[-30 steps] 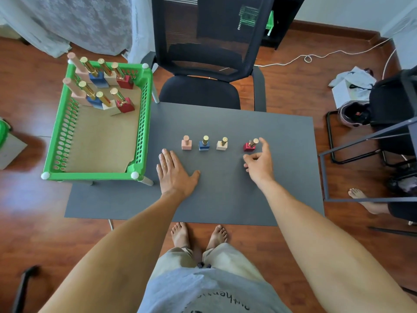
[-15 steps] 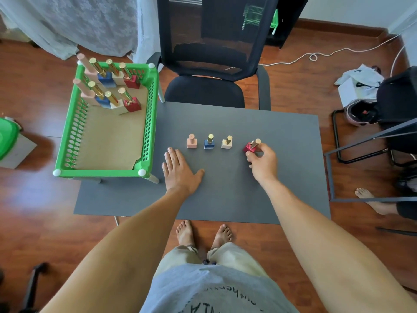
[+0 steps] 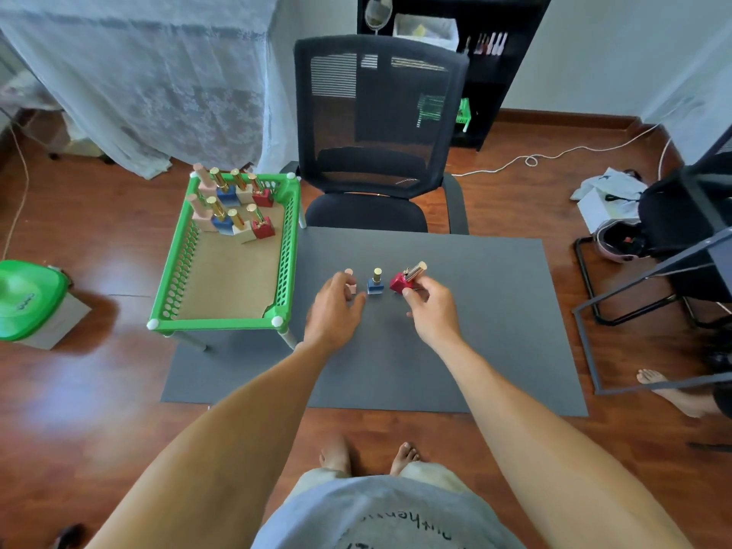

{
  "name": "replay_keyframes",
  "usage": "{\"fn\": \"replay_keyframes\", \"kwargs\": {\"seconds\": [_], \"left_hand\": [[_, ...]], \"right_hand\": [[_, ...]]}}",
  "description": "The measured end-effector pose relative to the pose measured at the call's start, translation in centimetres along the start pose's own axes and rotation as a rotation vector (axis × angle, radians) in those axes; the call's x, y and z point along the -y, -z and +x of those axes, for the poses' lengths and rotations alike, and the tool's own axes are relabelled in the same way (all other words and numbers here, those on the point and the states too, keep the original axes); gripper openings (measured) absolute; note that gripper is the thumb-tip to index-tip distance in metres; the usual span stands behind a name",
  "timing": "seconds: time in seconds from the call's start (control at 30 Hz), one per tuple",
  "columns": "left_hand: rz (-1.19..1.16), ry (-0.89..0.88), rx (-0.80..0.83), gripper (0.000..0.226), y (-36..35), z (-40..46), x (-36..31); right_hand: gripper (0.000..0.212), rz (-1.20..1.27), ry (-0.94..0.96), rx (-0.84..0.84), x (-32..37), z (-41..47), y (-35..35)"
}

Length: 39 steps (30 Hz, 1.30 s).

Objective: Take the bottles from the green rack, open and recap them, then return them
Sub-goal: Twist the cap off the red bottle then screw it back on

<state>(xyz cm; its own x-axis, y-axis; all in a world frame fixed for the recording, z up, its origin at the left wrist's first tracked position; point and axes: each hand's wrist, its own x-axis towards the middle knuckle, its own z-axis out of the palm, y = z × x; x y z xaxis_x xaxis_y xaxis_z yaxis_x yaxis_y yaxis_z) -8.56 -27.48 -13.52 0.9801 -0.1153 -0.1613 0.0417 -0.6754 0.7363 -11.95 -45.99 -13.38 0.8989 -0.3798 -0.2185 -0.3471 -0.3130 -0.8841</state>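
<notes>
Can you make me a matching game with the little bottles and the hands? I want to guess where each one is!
Things:
1. red bottle
2. blue bottle
3. pink bottle
4. left hand

Places or states:
A. standing alone on the grey mat, nobody touching it
B. tilted, held in the right hand
C. reaching toward the pink bottle, holding nothing
D. partly hidden behind the left hand's fingers

Right pairs: 1-B, 2-A, 3-D, 4-C
</notes>
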Motion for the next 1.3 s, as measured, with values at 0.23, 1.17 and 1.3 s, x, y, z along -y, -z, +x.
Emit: {"fn": "replay_keyframes", "kwargs": {"seconds": [0.23,1.17,1.3], "left_hand": [[-0.044,-0.177,0.096,0.049,1.9,-0.3,-0.7],[0.063,-0.333,0.061,0.019,4.2,0.8,-2.4],[0.070,-0.332,0.048,0.019,4.3,0.8,-2.6]], "right_hand": [[0.036,0.001,0.083,0.130,2.6,-1.2,-1.9],[0.053,-0.303,0.156,0.020,5.4,-0.6,0.9],[0.077,-0.406,0.135,0.019,5.7,-0.3,1.1]]}}
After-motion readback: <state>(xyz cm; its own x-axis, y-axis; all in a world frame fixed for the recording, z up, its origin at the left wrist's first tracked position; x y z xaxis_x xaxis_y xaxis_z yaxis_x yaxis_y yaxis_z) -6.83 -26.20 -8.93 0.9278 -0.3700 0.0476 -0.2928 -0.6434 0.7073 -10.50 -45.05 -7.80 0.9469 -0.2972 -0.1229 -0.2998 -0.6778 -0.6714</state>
